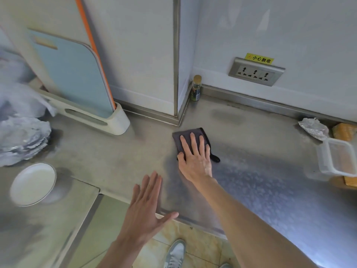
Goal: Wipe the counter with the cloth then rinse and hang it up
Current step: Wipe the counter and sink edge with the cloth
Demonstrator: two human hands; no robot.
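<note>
A dark grey folded cloth (185, 134) lies flat on the steel counter (123, 157), near the inner wall corner. My right hand (195, 157) presses down on it with fingers spread, covering its near half; a black loop of the cloth sticks out to the right of the hand. My left hand (144, 206) hovers open over the counter's front edge, fingers apart, holding nothing. The counter right of the cloth looks wet and speckled.
A cutting-board rack (100, 118) stands at the back left, crumpled foil (21, 140) and a white bowl (32, 184) at the left. A small corked bottle (196, 89) sits in the corner. Clear plastic containers (338, 157) and foil are at the right; a wall socket (255, 72) above.
</note>
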